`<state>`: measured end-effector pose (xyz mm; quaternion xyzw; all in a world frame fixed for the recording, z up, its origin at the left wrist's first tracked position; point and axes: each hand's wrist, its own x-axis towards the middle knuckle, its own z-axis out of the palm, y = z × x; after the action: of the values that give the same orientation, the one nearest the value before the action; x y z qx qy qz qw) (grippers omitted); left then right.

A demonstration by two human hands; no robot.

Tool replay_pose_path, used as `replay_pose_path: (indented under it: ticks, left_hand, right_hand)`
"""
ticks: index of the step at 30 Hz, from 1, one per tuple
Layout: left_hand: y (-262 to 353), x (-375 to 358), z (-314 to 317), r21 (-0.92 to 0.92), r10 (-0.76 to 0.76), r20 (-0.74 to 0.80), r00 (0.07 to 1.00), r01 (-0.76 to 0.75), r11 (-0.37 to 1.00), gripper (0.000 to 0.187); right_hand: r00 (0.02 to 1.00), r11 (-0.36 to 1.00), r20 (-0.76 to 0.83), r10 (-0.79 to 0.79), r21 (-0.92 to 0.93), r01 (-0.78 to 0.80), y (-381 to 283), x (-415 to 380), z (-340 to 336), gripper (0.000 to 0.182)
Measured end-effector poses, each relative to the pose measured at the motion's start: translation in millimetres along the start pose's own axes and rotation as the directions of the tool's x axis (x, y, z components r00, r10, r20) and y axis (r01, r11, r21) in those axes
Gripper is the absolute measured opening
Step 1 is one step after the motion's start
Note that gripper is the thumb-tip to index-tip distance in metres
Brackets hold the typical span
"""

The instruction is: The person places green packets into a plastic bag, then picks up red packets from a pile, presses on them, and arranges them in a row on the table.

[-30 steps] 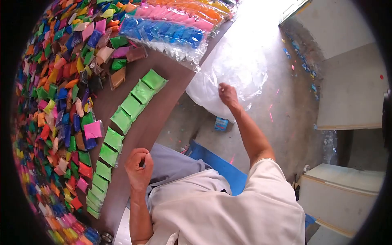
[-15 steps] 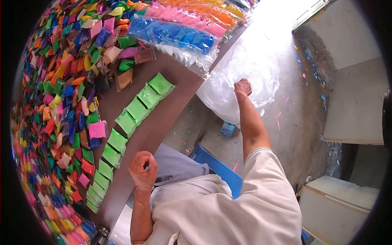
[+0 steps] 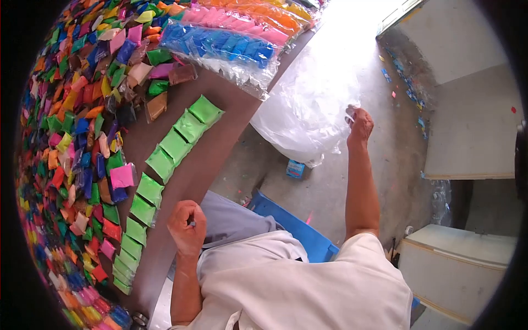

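Right hand [image 3: 360, 124]: fingertips overlap the clear plastic bag [image 3: 308, 118]; glare obscures whether they pinch it. Bag's upper part washed out to white. Left hand [image 3: 187, 223], by the table's [image 3: 220, 132] right edge: inside of the curled fingers not resolvable from here. Table's left edge buried under loose colored packets [image 3: 88, 143], the outermost blurring into shadow. Bagged orange packets [image 3: 269, 15] cut off at top. Small blue box [image 3: 295, 169]: print too small to read. Blue plastic panel [image 3: 291, 225]: partly hidden behind the torso.
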<state>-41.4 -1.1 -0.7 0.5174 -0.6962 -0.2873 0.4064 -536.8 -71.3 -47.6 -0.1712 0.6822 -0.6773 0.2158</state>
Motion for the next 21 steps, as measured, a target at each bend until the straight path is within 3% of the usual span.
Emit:
replay_pose_path:
  ticks: [2,6,7,8,10,12,14,17,20,21]
  left_hand:
    - [0,-1,-2,-0.012,0.018,0.007,1.000,-0.018,1.000,0.014]
    - [-2,-2,-4,-0.062,0.062,-0.002,0.998,-0.062,0.996,0.015]
    - [-5,-4,-4,-0.084,0.068,-0.001,0.998,-0.068,0.994,0.016]
    - [-7,-5,-6,-0.103,0.072,-0.003,0.997,-0.072,0.992,0.017]
    - [-7,-6,-9,-0.174,0.064,0.002,0.998,-0.062,0.983,0.021]
    - [-8,-7,-14,-0.237,0.050,0.008,0.999,-0.047,0.970,0.026]
    - [-8,-11,-17,-0.301,0.027,0.027,0.999,-0.018,0.953,0.032]
    - [-2,-23,-27,-0.387,-0.032,0.040,0.999,0.045,0.921,0.041]
    - [-3,-39,-44,-0.383,-0.060,0.056,0.997,0.077,0.920,0.049]
    - [-2,-43,-51,-0.378,-0.093,0.049,0.995,0.104,0.920,0.049]
  right_hand:
    - [0.987,0.991,-0.105,-0.125,0.040,0.130,-15,-21,0,0.013]
    - [0.979,0.954,-0.163,-0.122,0.252,0.161,-69,-115,47,0.014]
    - [0.978,0.956,-0.065,-0.198,0.209,0.207,-64,-133,52,0.014]
    - [0.980,0.931,0.015,-0.198,0.316,0.183,-73,-164,64,0.014]
    - [0.967,0.932,0.151,-0.207,0.332,0.148,-69,-209,76,0.013]
    - [0.883,0.892,0.356,-0.305,0.433,0.133,-65,-256,86,0.011]
    - [0.854,0.918,0.461,-0.240,0.393,0.046,-69,-301,92,0.008]
    - [0.768,0.917,0.522,-0.372,0.335,0.218,-63,-341,96,0.005]
    - [0.595,0.814,0.564,-0.572,0.306,0.493,-30,-351,93,0.006]
    - [0.578,0.820,0.595,-0.558,0.289,0.494,-28,-356,95,0.007]
